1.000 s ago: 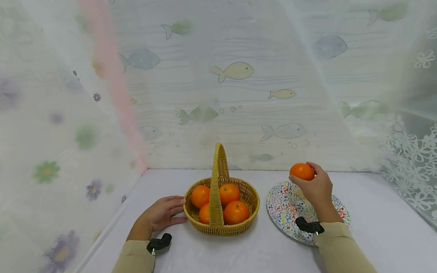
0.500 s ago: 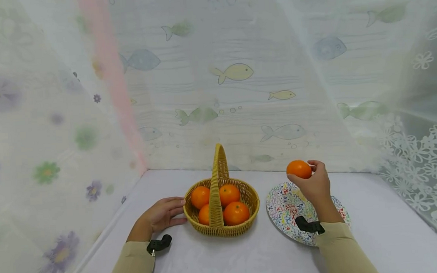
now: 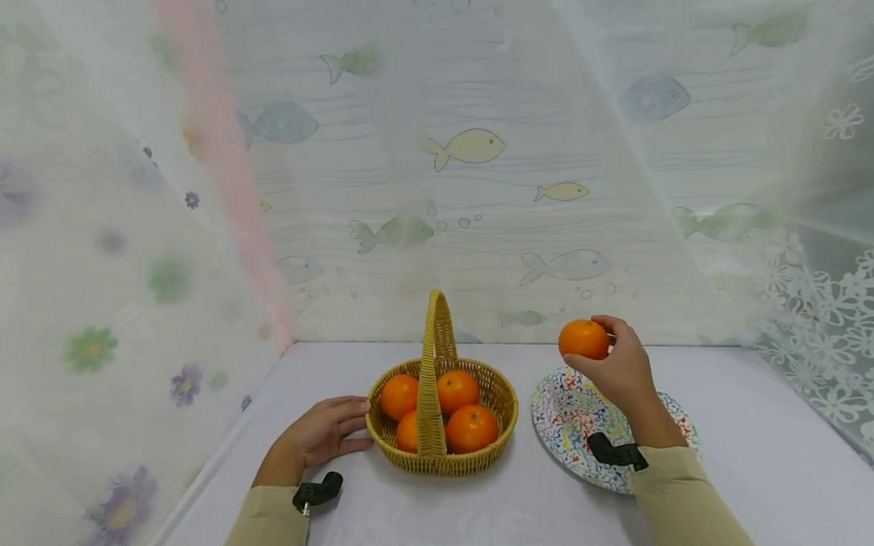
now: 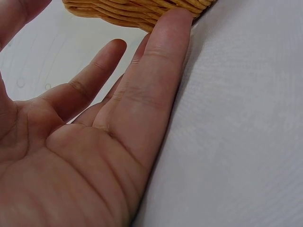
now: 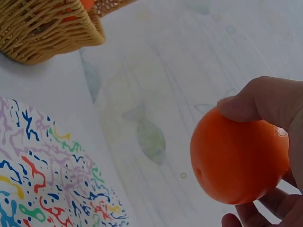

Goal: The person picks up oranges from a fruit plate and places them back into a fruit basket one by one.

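Note:
An orange (image 3: 583,340) is gripped between the thumb and fingers of my right hand (image 3: 623,370), held up above the far part of a colourfully patterned round plate (image 3: 576,431). The right wrist view shows the same orange (image 5: 239,158) close up, apart from the plate. My left hand (image 3: 330,430) lies on the table with its fingers stretched out, fingertips touching the left side of a yellow wicker basket (image 3: 456,465). Several oranges (image 3: 472,429) sit inside the basket, partly hidden by its tall arched handle (image 3: 430,399). In the left wrist view, straight fingers (image 4: 156,85) reach the woven basket wall (image 4: 128,14).
A white cloth (image 3: 392,526) covers the table. Behind it hangs a pale curtain (image 3: 479,220) printed with fish, and a flowered curtain (image 3: 109,310) closes the left side. Lacy white fabric (image 3: 847,348) hangs at the right.
My right hand has carried the orange a little left and slightly upward over the plate, toward the basket. The left hand keeps its place at the basket.

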The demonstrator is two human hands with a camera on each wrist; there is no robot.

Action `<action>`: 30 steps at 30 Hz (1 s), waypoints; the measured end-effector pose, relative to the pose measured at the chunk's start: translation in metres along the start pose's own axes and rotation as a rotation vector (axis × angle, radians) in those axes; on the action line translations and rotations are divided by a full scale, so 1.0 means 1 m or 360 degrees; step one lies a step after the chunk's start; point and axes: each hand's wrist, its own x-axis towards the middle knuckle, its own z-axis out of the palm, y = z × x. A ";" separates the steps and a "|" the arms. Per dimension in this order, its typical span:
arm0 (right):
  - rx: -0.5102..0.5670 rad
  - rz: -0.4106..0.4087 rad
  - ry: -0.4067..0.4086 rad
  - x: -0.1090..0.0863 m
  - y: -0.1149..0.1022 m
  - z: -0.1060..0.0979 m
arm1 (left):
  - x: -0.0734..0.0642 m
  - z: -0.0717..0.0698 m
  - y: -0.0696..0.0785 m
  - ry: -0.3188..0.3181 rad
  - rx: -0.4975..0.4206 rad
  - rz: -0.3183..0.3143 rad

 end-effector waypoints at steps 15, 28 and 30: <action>-0.0087 -0.0195 -0.0208 -0.005 -0.013 0.017 | -0.004 0.002 0.001 0.0000 0.0001 0.0012; -0.0053 -0.0356 -0.0360 -0.018 -0.031 0.049 | -0.005 0.004 0.004 -0.0002 0.0011 0.0003; -0.0048 -0.0366 -0.0387 -0.020 -0.034 0.052 | -0.005 0.004 0.004 -0.0003 0.0019 0.0005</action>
